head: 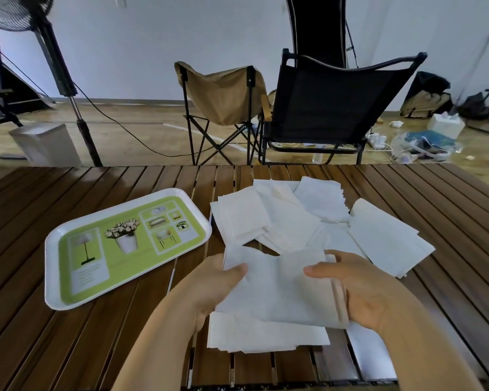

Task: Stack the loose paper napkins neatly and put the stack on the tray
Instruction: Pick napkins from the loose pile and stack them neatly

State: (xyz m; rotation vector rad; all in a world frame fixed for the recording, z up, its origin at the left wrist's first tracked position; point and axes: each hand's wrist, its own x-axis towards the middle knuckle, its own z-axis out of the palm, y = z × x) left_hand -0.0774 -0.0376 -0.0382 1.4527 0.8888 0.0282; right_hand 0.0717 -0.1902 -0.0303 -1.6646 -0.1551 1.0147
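Left hand: my left hand (218, 286) grips the left edge of a held napkin (277, 289), thumb curled over the top, fingers hidden beneath.
Right hand: my right hand (359, 289) grips the right edge of the same sheet, thumb lying across it, fingers tucked under; the two hands are apart, the napkin spanning them just above the table (68, 334).
Near pile: a small stack (266, 335) lies flat on the slats directly below what I hold, partly covered by it.
Loose napkins: a scattered heap (308, 218) spreads beyond my hands, sheets overlapping at odd angles, some reaching toward the right.
Tray: the green-and-white tray (54, 277) sits to the left, just beside the heap, carrying no napkins.
Beyond: a tan chair (223, 97) and a black chair (331, 108) stand past the far edge; a fan stand (68, 80) rises at left.
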